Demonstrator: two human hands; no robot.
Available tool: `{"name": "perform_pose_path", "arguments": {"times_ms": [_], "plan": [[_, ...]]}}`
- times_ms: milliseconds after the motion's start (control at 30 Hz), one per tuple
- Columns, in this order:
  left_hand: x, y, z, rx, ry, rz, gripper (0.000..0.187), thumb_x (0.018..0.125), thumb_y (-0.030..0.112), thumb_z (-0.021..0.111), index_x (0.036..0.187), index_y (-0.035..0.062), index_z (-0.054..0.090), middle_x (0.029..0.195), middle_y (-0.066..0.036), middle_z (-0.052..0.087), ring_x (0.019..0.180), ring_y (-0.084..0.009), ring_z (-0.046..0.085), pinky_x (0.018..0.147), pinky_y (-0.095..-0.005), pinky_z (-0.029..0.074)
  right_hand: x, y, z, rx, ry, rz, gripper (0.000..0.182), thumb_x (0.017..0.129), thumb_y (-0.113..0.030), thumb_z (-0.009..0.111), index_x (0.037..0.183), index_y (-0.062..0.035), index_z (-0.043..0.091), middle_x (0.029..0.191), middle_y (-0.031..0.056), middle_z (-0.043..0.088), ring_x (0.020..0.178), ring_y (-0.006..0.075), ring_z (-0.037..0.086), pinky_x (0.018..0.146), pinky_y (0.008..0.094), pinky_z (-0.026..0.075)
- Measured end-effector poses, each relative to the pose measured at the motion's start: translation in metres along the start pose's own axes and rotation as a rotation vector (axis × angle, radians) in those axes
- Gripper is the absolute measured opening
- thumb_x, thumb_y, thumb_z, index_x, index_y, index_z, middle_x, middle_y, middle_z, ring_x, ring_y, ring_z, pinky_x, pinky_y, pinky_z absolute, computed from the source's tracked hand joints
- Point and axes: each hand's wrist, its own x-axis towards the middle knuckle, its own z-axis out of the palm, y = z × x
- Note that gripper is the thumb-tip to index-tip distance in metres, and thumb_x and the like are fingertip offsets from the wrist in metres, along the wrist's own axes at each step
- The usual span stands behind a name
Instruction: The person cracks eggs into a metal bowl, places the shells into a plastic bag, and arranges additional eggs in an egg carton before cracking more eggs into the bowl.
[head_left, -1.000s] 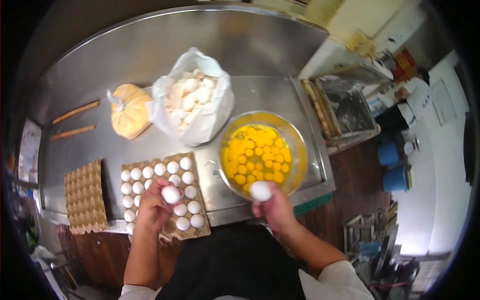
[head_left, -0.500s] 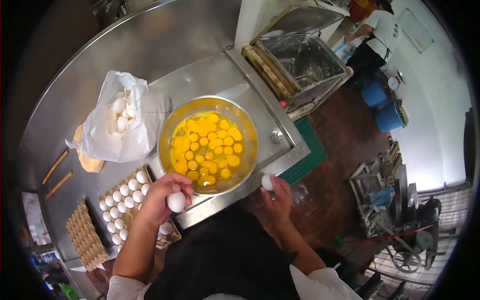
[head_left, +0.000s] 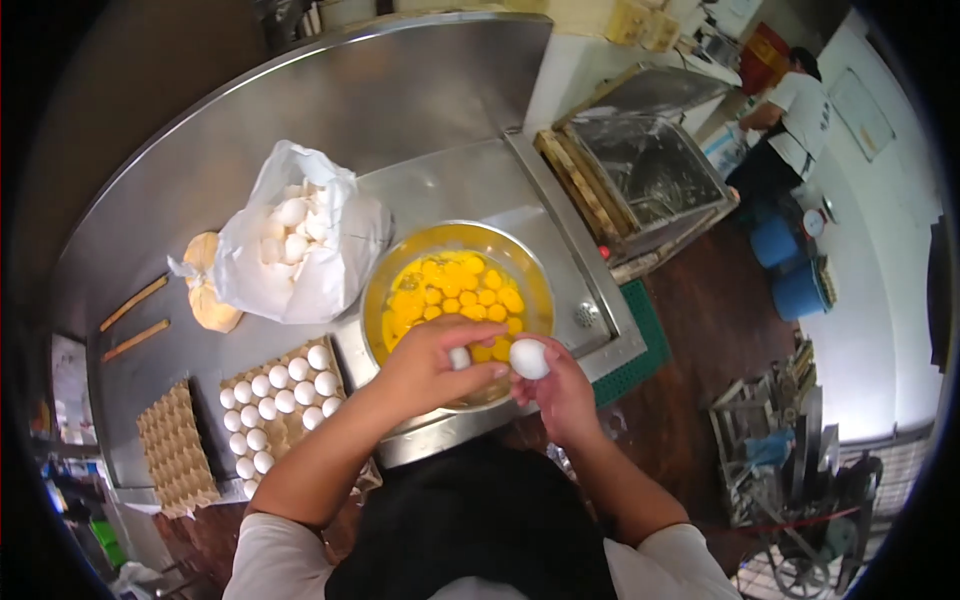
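A wide metal bowl (head_left: 544,290) holds many raw egg yolks (head_left: 455,290) and sits near the counter's front edge. Over its near side my left hand (head_left: 425,368) is closed on a white egg (head_left: 459,358), mostly covered by the fingers. Just to the right, my right hand (head_left: 567,400) grips another white egg (head_left: 528,359) at its fingertips, close to the left fingers. A cardboard egg tray (head_left: 283,432) with rows of white eggs lies left of the bowl. Behind it stands a white plastic bag (head_left: 250,265) full of what look like eggshells (head_left: 293,245).
An empty-looking egg tray (head_left: 178,445) and two wooden sticks (head_left: 135,340) lie on the metal counter (head_left: 290,345) at left, near a tied bag (head_left: 212,300). A drain (head_left: 586,315) is right of the bowl. Behind are an open-lidded machine (head_left: 645,165) and a person (head_left: 800,115).
Both hands have come together over the bowl's near side, the left moving right and the right moving slightly left, each with an egg. The camera view has shifted.
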Motion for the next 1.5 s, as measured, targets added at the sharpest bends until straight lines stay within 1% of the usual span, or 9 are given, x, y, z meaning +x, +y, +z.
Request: {"name": "perform_pose_path", "arguments": {"times_ms": [133,233,333,633,867,933,1133,1267,1500], "plan": [[0.014,0.004,-0.017,0.203,-0.012,0.080,0.040,0.079,0.020,0.081,0.116,0.0074,0.071,0.100,-0.015,0.071,0.092,-0.0287,0.068,0.085,-0.0356,0.052,0.017,-0.006,0.013,-0.077,-0.061,0.045,0.039,0.104,-0.032,0.041,0.129,-0.0043,0.055,0.091,0.0058,0.064,0.071,0.0125,0.059,0.063,0.0262,0.046],[0.014,0.009,-0.020,0.347,-0.046,-0.003,0.039,0.079,0.022,0.080,0.114,0.0074,0.072,0.099,-0.016,0.072,0.092,-0.0308,0.069,0.082,-0.0367,0.054,0.027,-0.005,0.021,-0.158,-0.059,0.056,0.037,0.104,-0.031,0.042,0.126,-0.0053,0.057,0.091,0.0041,0.063,0.071,0.0105,0.057,0.062,0.0249,0.046],[0.013,0.004,-0.016,0.302,-0.003,-0.066,0.036,0.077,0.023,0.080,0.109,0.0074,0.073,0.097,-0.015,0.072,0.087,-0.0315,0.070,0.078,-0.0369,0.055,0.037,0.001,0.022,-0.233,-0.057,0.045,0.036,0.104,-0.031,0.042,0.124,-0.0060,0.058,0.092,0.0031,0.063,0.071,0.0090,0.056,0.061,0.0233,0.045],[0.015,-0.009,-0.010,0.353,0.072,-0.030,0.034,0.074,0.024,0.077,0.103,0.0070,0.074,0.089,-0.015,0.072,0.077,-0.0319,0.070,0.072,-0.0373,0.056,0.047,0.005,0.023,-0.286,-0.050,0.111,0.035,0.103,-0.033,0.042,0.122,-0.0077,0.057,0.090,0.0026,0.061,0.068,0.0085,0.055,0.059,0.0230,0.045],[0.018,-0.008,-0.004,0.375,0.109,-0.057,0.033,0.075,0.023,0.075,0.104,0.0069,0.074,0.092,-0.016,0.073,0.081,-0.0322,0.071,0.075,-0.0371,0.056,0.053,0.002,0.021,-0.209,-0.043,0.178,0.034,0.102,-0.035,0.042,0.118,-0.0092,0.057,0.085,0.0022,0.058,0.067,0.0090,0.054,0.059,0.0238,0.045],[0.018,-0.009,-0.003,0.313,0.084,-0.164,0.033,0.076,0.022,0.075,0.105,0.0061,0.074,0.093,-0.016,0.073,0.084,-0.0307,0.071,0.077,-0.0356,0.056,0.055,0.004,0.020,-0.213,-0.048,0.185,0.033,0.103,-0.035,0.042,0.118,-0.0096,0.057,0.085,0.0019,0.058,0.067,0.0090,0.054,0.059,0.0238,0.045],[0.017,-0.017,-0.006,0.181,0.081,-0.261,0.036,0.077,0.020,0.072,0.109,0.0049,0.073,0.095,-0.016,0.074,0.085,-0.0271,0.072,0.079,-0.0320,0.055,0.059,0.006,0.020,-0.238,-0.095,0.200,0.033,0.103,-0.036,0.042,0.117,-0.0107,0.057,0.083,0.0015,0.057,0.067,0.0091,0.054,0.059,0.0243,0.045],[0.015,-0.020,-0.008,0.131,0.092,-0.264,0.036,0.077,0.020,0.071,0.110,0.0049,0.073,0.096,-0.017,0.073,0.084,-0.0272,0.073,0.079,-0.0319,0.055,0.064,0.005,0.020,-0.258,-0.107,0.257,0.034,0.103,-0.038,0.041,0.115,-0.0104,0.057,0.082,0.0014,0.057,0.066,0.0089,0.053,0.058,0.0242,0.045],[0.015,-0.022,-0.016,0.364,0.085,-0.119,0.031,0.079,0.021,0.070,0.105,0.0049,0.074,0.088,-0.017,0.072,0.075,-0.0305,0.071,0.071,-0.0363,0.056,0.072,0.005,0.020,-0.295,-0.128,0.292,0.035,0.103,-0.040,0.042,0.112,-0.0100,0.057,0.080,0.0008,0.056,0.062,0.0090,0.052,0.055,0.0248,0.044]]}}
